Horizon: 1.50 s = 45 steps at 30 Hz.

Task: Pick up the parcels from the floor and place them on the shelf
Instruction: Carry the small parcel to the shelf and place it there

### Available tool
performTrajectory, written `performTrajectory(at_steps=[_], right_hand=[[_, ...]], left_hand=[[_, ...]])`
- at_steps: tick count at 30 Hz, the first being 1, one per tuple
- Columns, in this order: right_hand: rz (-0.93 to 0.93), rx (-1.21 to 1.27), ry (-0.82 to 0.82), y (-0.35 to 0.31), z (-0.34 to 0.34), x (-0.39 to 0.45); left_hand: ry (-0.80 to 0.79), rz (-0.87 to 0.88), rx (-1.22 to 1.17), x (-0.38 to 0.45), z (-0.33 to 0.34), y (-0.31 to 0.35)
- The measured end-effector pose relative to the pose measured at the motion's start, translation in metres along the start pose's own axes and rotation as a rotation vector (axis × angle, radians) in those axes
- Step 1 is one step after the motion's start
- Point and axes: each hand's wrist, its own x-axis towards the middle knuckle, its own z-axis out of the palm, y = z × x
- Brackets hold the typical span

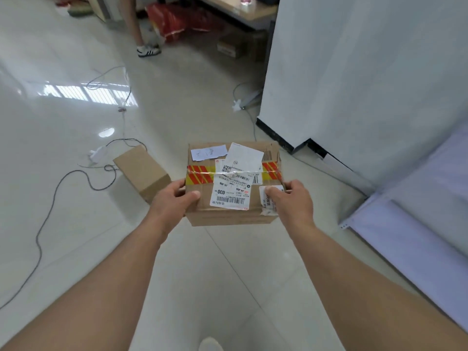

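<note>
Parcel handling is judged to be under way rather than finished. Nearest the camera, two bare forearms are extended forward, and a labelled cardboard parcel (231,182) is gripped between them: the left hand (172,201) is clamped on the parcel's left edge, with its fingers (177,184) wrapped over the side and the thumb pressed on the top, while the right hand (291,201) is closed on the right near corner, its fingers (295,184) curled round the edge and its thumb laid over a white sticker. Whether the parcel is lifted clear of the floor (63,224) or rests on it cannot be told with certainty, though it appears to be raised. To the right of the parcel, the pale corner of what is taken to be the shelf (417,224) is seen; nothing is shown lying on the visible part of it. Just left of the parcel and slightly beyond it, a second, plain brown box (141,171) is left on the floor, so at least one more pick-up is judged to remain. Beyond it, loose cables (76,178) are trailed across the tiles, a trip risk worth noting. Farthest off, another carton (238,45) is seen under a desk (243,11), beside someone's leg and shoe (148,49).
</note>
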Motion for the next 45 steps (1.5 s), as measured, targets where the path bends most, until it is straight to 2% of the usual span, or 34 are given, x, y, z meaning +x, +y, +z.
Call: performTrajectory(at_steps=[14, 28, 34, 45], right_hand=[[0.120, 0.128, 0.314, 0.069, -0.215, -0.018], [0.246, 0.245, 0.659, 0.138, -0.363, -0.006], [0.300, 0.270, 0.712, 0.168, -0.414, 0.021], [0.327, 0.272, 0.762, 0.211, -0.491, 0.086]], left_hand=[[-0.330, 0.180, 0.171, -0.062, 0.192, 0.071], [-0.682, 0.345, 0.349, -0.073, 0.384, 0.126], [-0.730, 0.359, 0.374, -0.072, 0.461, 0.132], [-0.722, 0.387, 0.413, -0.053, 0.586, 0.141]])
